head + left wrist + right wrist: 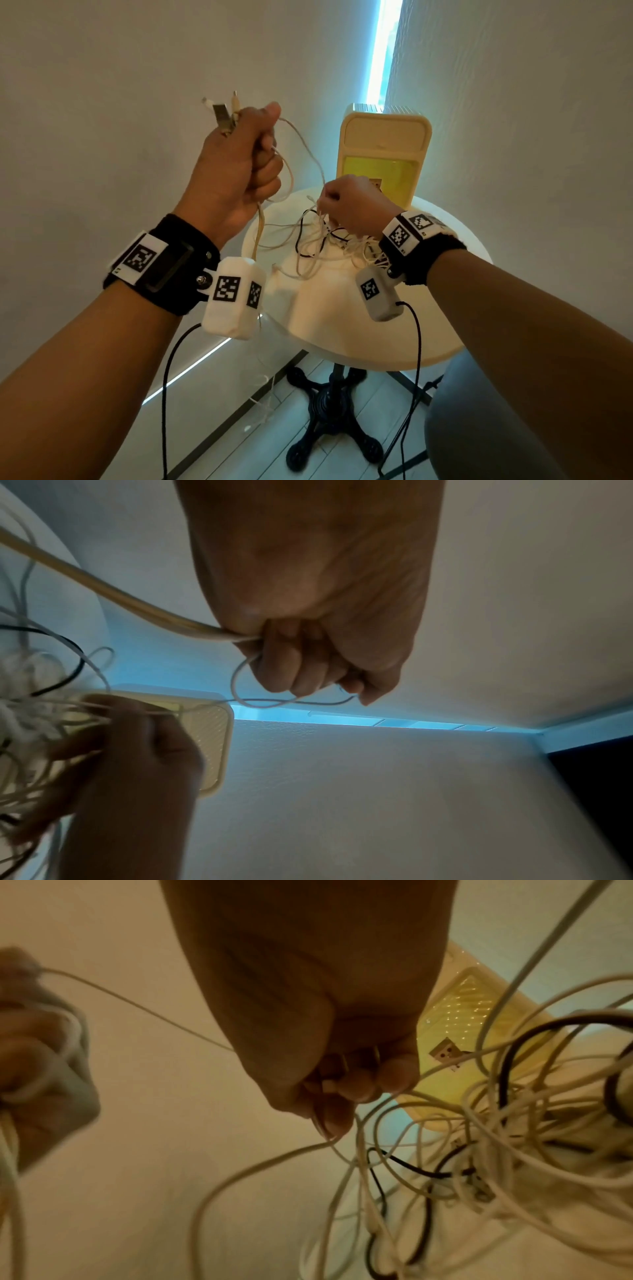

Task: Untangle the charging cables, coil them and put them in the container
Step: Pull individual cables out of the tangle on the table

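Note:
My left hand (253, 161) is raised above the table edge as a fist that grips several white cables, whose plugs (224, 111) stick out above the knuckles. From that left hand (308, 664) the cables hang down and loop over to the tangle (329, 243) of white and black cables on the round table (342, 308). My right hand (342, 202) is lower, over the tangle, and pinches white strands. In the right wrist view the right hand (339, 1093) has its fingers curled round thin cables. The yellow container (385, 147) stands behind the tangle.
The small white round table stands on a black pedestal foot (329, 411) over a light plank floor. White walls close in on the left and right. Black sensor leads (168, 394) hang from both wristbands. A grey-clad knee (479, 428) is at the lower right.

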Action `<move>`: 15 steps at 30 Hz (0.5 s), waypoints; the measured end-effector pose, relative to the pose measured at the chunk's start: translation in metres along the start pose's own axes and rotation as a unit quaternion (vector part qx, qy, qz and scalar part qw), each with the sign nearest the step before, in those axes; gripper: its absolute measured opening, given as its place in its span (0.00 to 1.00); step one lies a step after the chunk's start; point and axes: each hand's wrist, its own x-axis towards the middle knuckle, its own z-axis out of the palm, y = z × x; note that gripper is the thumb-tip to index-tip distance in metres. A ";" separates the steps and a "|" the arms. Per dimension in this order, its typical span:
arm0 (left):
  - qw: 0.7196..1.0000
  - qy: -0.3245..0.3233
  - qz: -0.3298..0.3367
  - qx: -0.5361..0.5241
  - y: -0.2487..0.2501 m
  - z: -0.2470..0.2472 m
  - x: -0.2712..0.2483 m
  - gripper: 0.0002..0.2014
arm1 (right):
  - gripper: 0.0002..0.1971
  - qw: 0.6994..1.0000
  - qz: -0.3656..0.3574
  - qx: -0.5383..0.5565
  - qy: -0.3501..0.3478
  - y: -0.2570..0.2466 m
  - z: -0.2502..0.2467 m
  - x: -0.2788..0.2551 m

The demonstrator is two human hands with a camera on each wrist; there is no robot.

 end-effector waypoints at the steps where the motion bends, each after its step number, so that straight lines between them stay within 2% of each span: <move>1: 1.000 0.017 -0.016 0.012 -0.004 -0.001 0.000 0.21 | 0.15 0.999 0.002 0.038 0.021 -0.003 -0.007 0.000; 5: 0.992 0.072 -0.067 0.073 -0.027 -0.010 0.001 0.18 | 0.16 0.978 -0.075 0.093 0.172 -0.027 -0.040 -0.002; 6: 0.991 0.081 -0.073 0.082 -0.032 -0.010 0.000 0.18 | 0.16 0.974 -0.087 0.109 0.180 -0.030 -0.046 -0.002; 9: 0.988 0.091 -0.077 0.096 -0.042 -0.008 -0.001 0.18 | 0.14 0.984 -0.080 0.084 0.132 -0.032 -0.054 -0.006; 11: 0.989 0.085 -0.066 0.105 -0.043 -0.006 -0.001 0.20 | 0.14 0.976 -0.088 0.076 0.186 -0.033 -0.062 -0.008; 13: 0.989 0.078 -0.052 0.114 -0.041 -0.006 0.000 0.21 | 0.14 0.951 -0.118 0.130 0.253 -0.038 -0.075 -0.011; 15: 0.989 0.066 -0.050 0.126 -0.040 -0.005 0.001 0.22 | 0.13 0.955 -0.133 0.147 0.222 -0.039 -0.081 -0.013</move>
